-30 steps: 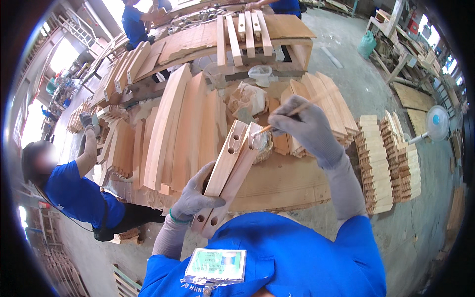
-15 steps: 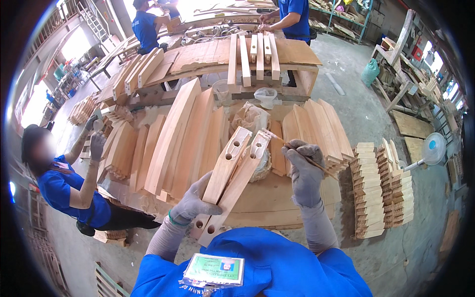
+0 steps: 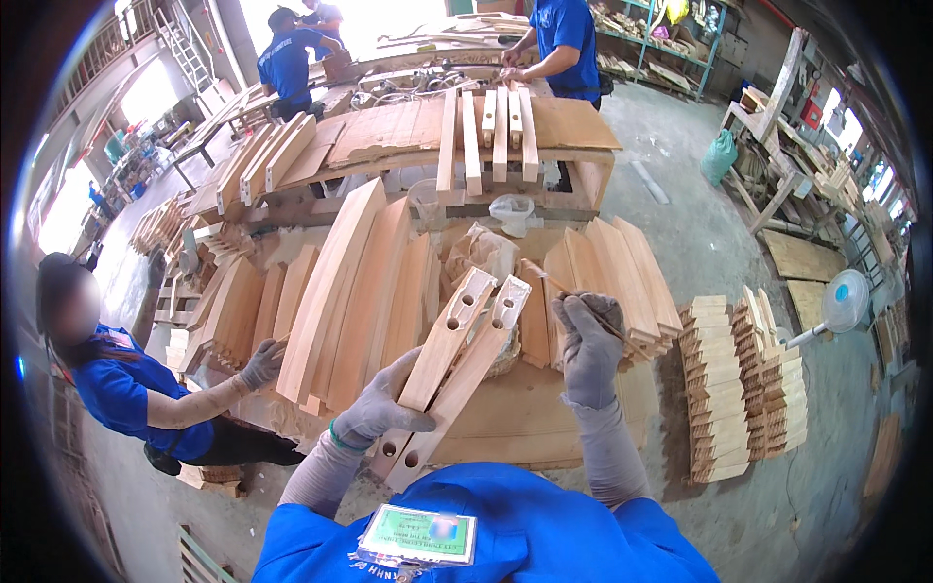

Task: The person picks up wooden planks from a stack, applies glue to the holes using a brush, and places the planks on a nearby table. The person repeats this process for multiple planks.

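**Left grip wrapped round two wooden bars, right grip pinching a thin brush!**

And here the bars slant side by side over the table's near edge, drilled holes showing at both ends. The brush angles in from the right, pale tip close by the bars' far ends; touching or not, can't tell! Planks crowd towards the table's left edge, boards its far right corner.

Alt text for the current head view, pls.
A gloved left hand grips two wooden pieces with round holes near their ends, while the gloved right hand holds a thin brush beside them. Beyond are rows of wooden boards; at left, a co-worker in blue has one hand near the boards.
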A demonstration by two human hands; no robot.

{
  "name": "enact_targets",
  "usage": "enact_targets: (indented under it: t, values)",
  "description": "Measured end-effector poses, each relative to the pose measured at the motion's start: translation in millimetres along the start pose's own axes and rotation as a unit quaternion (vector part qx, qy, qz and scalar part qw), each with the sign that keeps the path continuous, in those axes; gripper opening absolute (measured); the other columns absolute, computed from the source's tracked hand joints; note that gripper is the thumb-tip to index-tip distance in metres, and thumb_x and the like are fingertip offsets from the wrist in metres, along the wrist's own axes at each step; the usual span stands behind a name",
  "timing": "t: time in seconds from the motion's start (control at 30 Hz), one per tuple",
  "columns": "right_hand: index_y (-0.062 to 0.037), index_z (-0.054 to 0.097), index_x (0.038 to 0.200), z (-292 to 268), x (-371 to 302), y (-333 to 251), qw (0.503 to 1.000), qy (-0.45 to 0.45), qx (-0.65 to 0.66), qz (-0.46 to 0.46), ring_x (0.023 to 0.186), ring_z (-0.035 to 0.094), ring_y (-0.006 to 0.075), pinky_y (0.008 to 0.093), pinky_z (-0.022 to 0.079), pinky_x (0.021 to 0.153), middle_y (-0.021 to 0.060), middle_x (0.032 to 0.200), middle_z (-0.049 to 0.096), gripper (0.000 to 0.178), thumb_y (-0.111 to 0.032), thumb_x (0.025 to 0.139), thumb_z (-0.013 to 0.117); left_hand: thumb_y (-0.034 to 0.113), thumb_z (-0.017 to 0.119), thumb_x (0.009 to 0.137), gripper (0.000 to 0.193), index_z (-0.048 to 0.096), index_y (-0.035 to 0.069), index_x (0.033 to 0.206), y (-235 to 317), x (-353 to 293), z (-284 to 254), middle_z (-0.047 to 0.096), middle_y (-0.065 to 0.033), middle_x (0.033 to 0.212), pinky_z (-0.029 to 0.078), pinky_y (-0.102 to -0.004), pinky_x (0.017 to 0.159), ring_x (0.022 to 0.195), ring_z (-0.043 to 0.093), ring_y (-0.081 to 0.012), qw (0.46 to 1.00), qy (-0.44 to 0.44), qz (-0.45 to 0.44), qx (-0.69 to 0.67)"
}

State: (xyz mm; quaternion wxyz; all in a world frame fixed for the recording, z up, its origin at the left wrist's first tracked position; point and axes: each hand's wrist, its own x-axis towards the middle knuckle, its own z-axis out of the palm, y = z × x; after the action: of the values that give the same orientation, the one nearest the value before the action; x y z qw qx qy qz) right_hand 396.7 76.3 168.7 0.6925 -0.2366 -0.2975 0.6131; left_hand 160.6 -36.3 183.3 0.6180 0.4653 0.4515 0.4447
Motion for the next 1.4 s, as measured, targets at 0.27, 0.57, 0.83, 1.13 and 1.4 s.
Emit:
enact_targets:
  t: [0.27, 0.57, 0.83, 1.13, 1.4]
  values:
    - [0.0009, 0.043, 0.125, 1.3, -0.6, -5.7, 0.994, -0.066, -0.055, 0.072, 0.088, 0.061, 0.0197, 0.0355, 0.052, 0.084, 0.0128, 0.091, 0.061, 0.033, -0.017, 0.097, 0.039, 0.009, 0.067, 0.067, 0.063, 0.043, -0.002, 0.125, 25.5, 63.5, -4.3, 0.058, -0.0107, 0.106, 0.048, -0.0285, 0.080, 0.091, 0.058, -0.0168, 0.990, 0.117, 0.033, -0.076]
    - [-0.0039, 0.036, 0.132, -11.2, 36.0, 16.1, 0.967, -0.190, -0.167, -0.018, 0.096, 0.061, 0.0226, 0.0376, 0.052, 0.082, 0.0142, 0.107, 0.058, 0.038, -0.020, 0.098, 0.037, 0.021, 0.060, 0.077, 0.037, 0.053, -0.002, 0.106, 107.9, 187.5, -95.3, 0.062, -0.0126, 0.085, 0.056, -0.0298, 0.062, 0.071, 0.064, -0.0194, 0.980, 0.162, 0.090, -0.068]
    - [-0.0098, 0.047, 0.128, 26.6, 198.4, 126.0, 0.513, -0.404, -0.634, -0.415, 0.114, 0.049, 0.0376, 0.0536, 0.030, 0.103, 0.0159, 0.126, 0.050, 0.051, -0.025, 0.081, 0.061, 0.019, 0.061, 0.078, 0.031, 0.053, 0.001, 0.101, 132.8, 245.8, -141.5, 0.058, -0.0083, 0.084, 0.052, -0.0279, 0.063, 0.069, 0.060, -0.0171, 0.971, 0.208, 0.099, -0.062]
    - [-0.0117, 0.058, 0.102, 92.7, 297.2, 230.2, 0.322, -0.422, -0.661, -0.531, 0.113, 0.054, 0.0302, 0.0619, 0.011, 0.107, 0.0122, 0.106, 0.064, 0.020, -0.014, 0.084, 0.049, 0.021, 0.063, 0.075, 0.042, 0.049, 0.000, 0.109, 129.4, 277.5, -218.6, 0.058, -0.0111, 0.086, 0.053, -0.0298, 0.060, 0.069, 0.060, -0.0190, 0.964, 0.255, 0.074, 0.003]
    - [-0.0097, 0.058, 0.109, 104.9, 301.4, 164.0, 0.541, -0.392, -0.616, -0.417, 0.112, 0.054, 0.0264, 0.0524, 0.018, 0.107, 0.0090, 0.105, 0.063, 0.033, -0.025, 0.081, 0.060, 0.027, 0.066, 0.073, 0.035, 0.058, 0.001, 0.095, 129.4, 391.9, -261.8, 0.060, -0.0095, 0.080, 0.049, -0.0287, 0.056, 0.062, 0.059, -0.0167, 0.966, 0.232, 0.050, 0.106]
